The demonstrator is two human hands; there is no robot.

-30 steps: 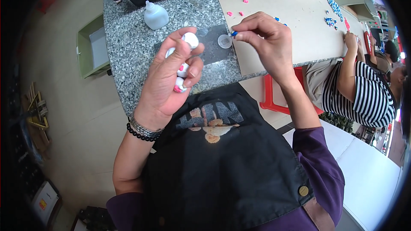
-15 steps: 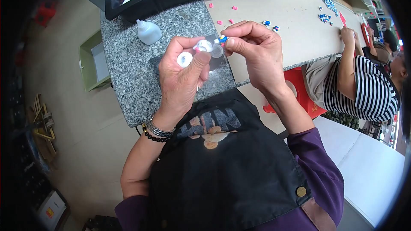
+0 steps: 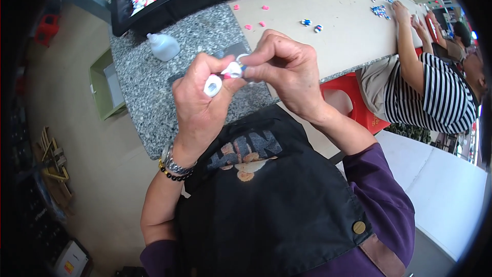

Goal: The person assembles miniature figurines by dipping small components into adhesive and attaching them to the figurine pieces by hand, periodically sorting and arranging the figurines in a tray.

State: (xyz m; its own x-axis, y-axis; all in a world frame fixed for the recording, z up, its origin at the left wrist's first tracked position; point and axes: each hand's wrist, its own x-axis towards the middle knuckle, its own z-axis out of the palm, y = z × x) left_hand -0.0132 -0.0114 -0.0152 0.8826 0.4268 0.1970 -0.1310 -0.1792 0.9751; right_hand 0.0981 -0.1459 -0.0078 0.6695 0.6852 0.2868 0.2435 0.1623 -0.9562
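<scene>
My left hand is closed around small white plastic pieces, held up over the granite worktop. A white rounded piece with a hole shows between its fingers. At its fingertips sits a white figure part with a bit of pink. My right hand pinches a small blue-and-yellow piece, mostly covered by the fingers and smeared by motion. That piece is against or very near the white figure part; whether it sits inside cannot be told.
A squeeze bottle stands left on the granite worktop. Behind it is a black bin of small figure parts. Pink bits and blue-white pieces lie on the beige table. A person in a striped shirt sits at right.
My right hand has brought the small blue-and-yellow piece left, up to the white figure part. My left hand has turned slightly. The whole view has shifted a little.
</scene>
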